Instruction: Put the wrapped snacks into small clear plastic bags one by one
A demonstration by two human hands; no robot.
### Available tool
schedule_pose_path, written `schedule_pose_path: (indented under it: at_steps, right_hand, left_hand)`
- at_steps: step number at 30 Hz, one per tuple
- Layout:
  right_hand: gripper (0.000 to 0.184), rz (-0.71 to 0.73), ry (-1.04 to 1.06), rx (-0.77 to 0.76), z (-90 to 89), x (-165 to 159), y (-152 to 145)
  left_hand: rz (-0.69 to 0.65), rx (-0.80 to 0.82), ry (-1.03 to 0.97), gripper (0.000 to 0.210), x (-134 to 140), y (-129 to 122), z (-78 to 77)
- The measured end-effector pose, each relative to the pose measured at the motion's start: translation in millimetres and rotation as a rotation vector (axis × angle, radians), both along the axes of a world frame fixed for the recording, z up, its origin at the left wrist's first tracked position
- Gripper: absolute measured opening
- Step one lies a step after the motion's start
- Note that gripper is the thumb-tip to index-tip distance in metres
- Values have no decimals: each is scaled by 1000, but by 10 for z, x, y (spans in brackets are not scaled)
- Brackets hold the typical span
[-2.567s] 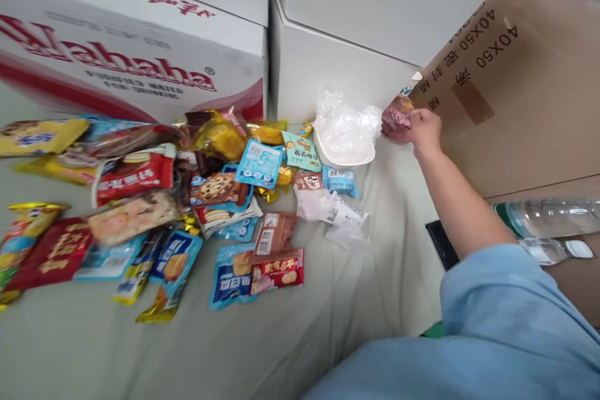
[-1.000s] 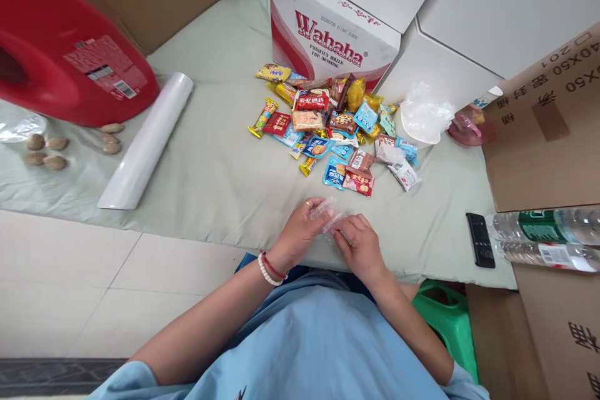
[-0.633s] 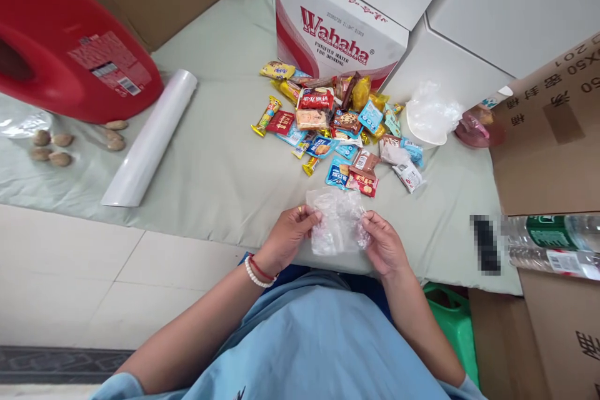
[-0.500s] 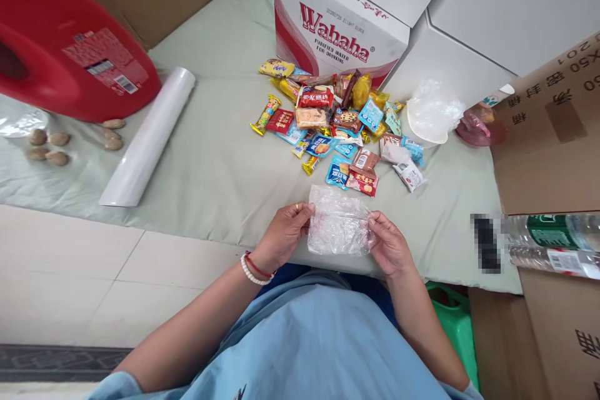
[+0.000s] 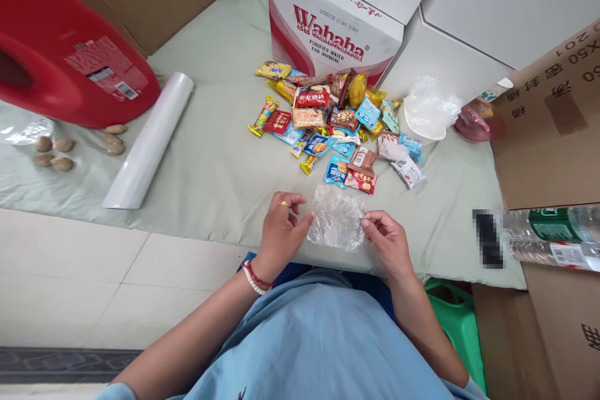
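Observation:
A crinkled clear plastic bag (image 5: 338, 219) lies near the table's front edge, folded to a rough square. My right hand (image 5: 388, 239) pinches its right edge between thumb and fingers. At the bag's left edge is my left hand (image 5: 285, 228), fingers curved and apart from the thumb, whose tip comes close to the plastic. Whether that thumb touches it, I cannot tell. Just beyond the bag spreads a heap of wrapped snacks (image 5: 344, 117), with a blue packet (image 5: 336, 170) and a red packet (image 5: 360, 181) nearest to it.
A white roll (image 5: 149, 144) lies left, beside a red jug (image 5: 79, 50) and several brown nuts or stones (image 5: 62, 164). Behind the snacks stands a Wahaha carton (image 5: 328, 25). On the right are a white bowl (image 5: 424, 128) holding plastic, and bottles (image 5: 553, 225).
My left hand has let go of the bag's left edge and opened, its fingers lifting away. My right hand keeps its pinch and has shifted slightly left with the bag.

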State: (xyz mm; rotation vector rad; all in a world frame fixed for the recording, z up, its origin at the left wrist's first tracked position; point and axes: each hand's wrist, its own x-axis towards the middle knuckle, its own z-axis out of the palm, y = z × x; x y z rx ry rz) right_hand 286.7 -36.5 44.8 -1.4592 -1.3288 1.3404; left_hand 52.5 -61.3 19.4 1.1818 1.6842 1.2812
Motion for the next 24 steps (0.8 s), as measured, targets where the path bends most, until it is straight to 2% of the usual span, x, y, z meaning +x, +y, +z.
schedule_pose_path:
  at_steps: [3, 4, 6, 8, 10, 13, 17, 20, 24]
  right_hand:
    - [27, 69, -21, 42, 46, -19, -39]
    - [26, 94, -22, 43, 58, -23, -48]
    - [24, 122, -11, 38, 72, -18, -58]
    - [26, 96, 11, 22, 73, 16, -57]
    - [31, 18, 37, -5, 63, 77, -47]
    - [38, -112, 85, -64, 34, 193, -29]
    - [41, -191, 115, -146, -40, 320, -25]
    - [43, -199, 85, -175, -140, 393, -21]
    - [45, -139, -82, -125, -227, 500, 8]
  left_hand:
    - [-105, 135, 166, 51, 129, 135, 42]
    - [-144, 168, 202, 51, 171, 204, 47]
    - [-228, 189, 207, 33, 231, 341, 47]
    - [-254, 166, 128, 21, 238, 436, 37]
    - [-184, 106, -12, 22, 183, 470, 16]
    - [-7, -16, -282, 24, 15, 438, -38]
    - [185, -97, -610, 29, -207, 332, -83]
    - [232, -110, -703, 31, -278, 256, -63]
    - [239, -138, -671, 30, -260, 223, -59]
